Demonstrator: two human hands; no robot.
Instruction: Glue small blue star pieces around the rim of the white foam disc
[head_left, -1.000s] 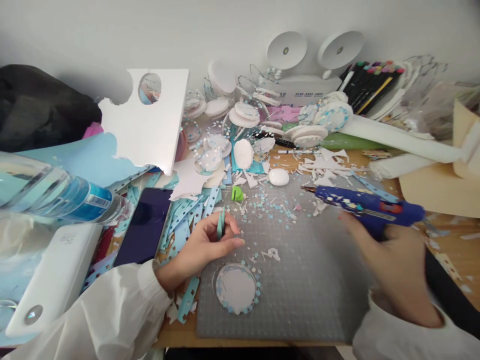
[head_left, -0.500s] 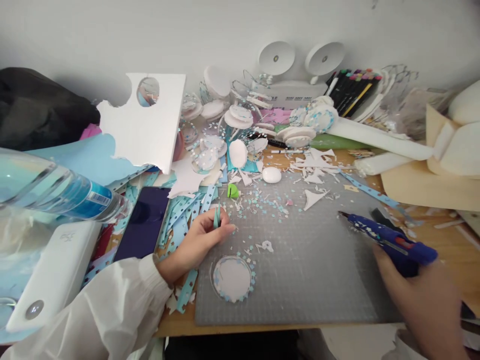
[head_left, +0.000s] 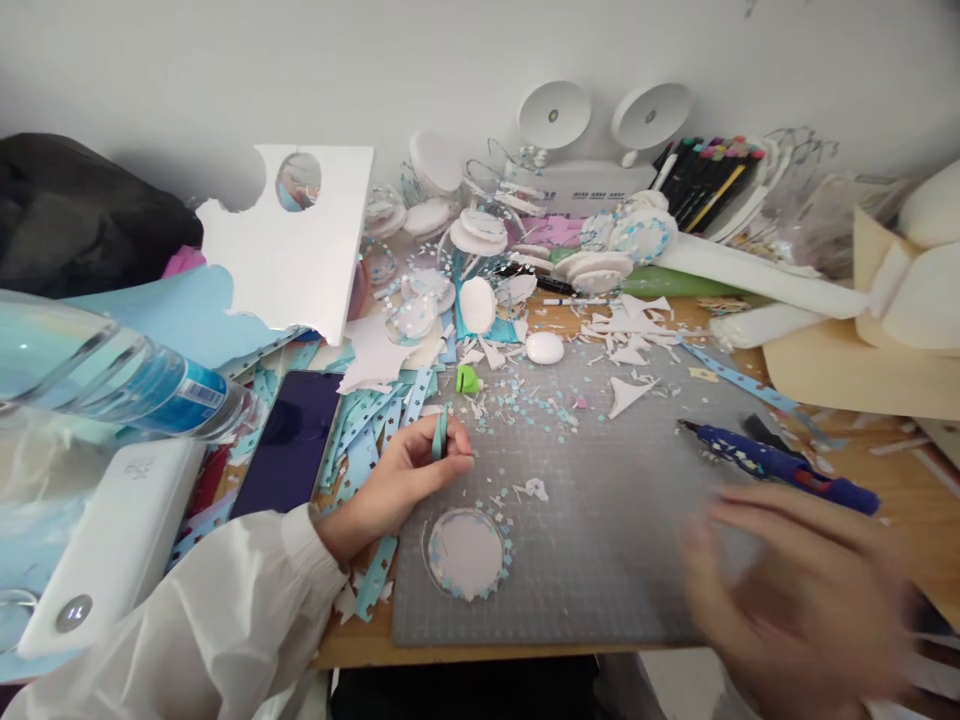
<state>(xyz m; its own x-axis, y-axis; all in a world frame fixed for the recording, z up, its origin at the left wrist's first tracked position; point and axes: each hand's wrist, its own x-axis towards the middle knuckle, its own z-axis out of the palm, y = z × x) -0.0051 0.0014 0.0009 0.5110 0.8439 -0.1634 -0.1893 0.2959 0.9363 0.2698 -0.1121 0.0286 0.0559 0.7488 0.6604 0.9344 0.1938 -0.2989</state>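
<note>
My left hand (head_left: 409,480) is closed on slim teal tweezers (head_left: 441,432), whose tip points up from between the fingers. Below it, on the grey cutting mat (head_left: 600,550), lies a white disc (head_left: 469,555) edged with small pale blue stars. At the right, my right hand (head_left: 810,590) is smeared by motion; thumb and fingers look apart, with nothing seen between them. Just beyond it a blue glue gun (head_left: 780,468) rests on its side, speckled with paper bits. Loose stars (head_left: 551,400) and a white scrap (head_left: 534,489) lie on the mat.
Several star-trimmed white discs (head_left: 480,235) crowd the back near a twin-headed lamp (head_left: 555,115). A phone (head_left: 289,440), white power bank (head_left: 112,545) and water bottle (head_left: 150,375) lie at left. A green cap-like piece (head_left: 468,379) and white oval (head_left: 544,348) sit mid-table.
My right hand has let go of the glue gun and moved left and toward me, leaving the gun on the table. My left hand has barely shifted, still holding the tweezers.
</note>
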